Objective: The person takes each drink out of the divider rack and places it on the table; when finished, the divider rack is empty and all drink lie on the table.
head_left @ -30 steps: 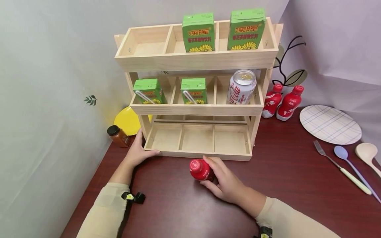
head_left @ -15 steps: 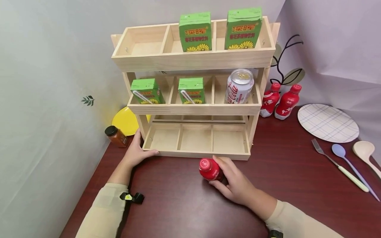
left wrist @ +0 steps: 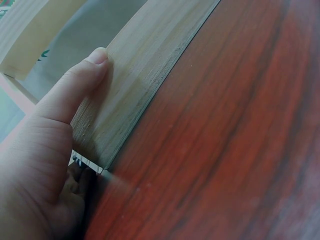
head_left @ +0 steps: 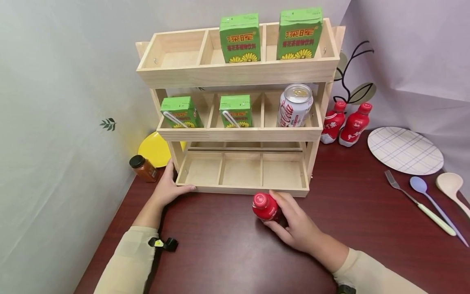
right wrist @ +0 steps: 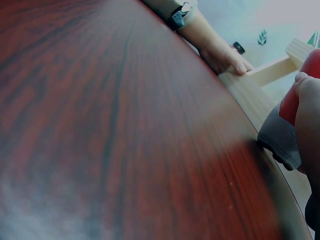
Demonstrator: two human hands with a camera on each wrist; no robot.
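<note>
My right hand [head_left: 295, 223] grips a small red drink bottle [head_left: 267, 207], thumb on the near side and fingers on the far side. The bottle is upright in front of the rack's lowest tier; in the right wrist view its dark base [right wrist: 280, 137] shows close over the table. At the lower left corner of the three-tier wooden rack [head_left: 235, 134], my left hand [head_left: 169, 191] holds on, thumb along the front board [left wrist: 145, 65] and fingers round the side. Green drink cartons [head_left: 240, 38] and a Coca-Cola can [head_left: 295, 107] stand in the upper two tiers.
Two more red bottles [head_left: 354, 124] stand right of the rack, near a checked plate [head_left: 405, 150]. A fork [head_left: 418, 202], a blue spoon [head_left: 435, 208] and a cream ladle [head_left: 451, 185] lie at the right. On the left are a spice jar [head_left: 144, 168] and a yellow plate [head_left: 156, 149].
My right hand has moved right with the red bottle, along the front of the rack. My left hand keeps its hold on the corner.
</note>
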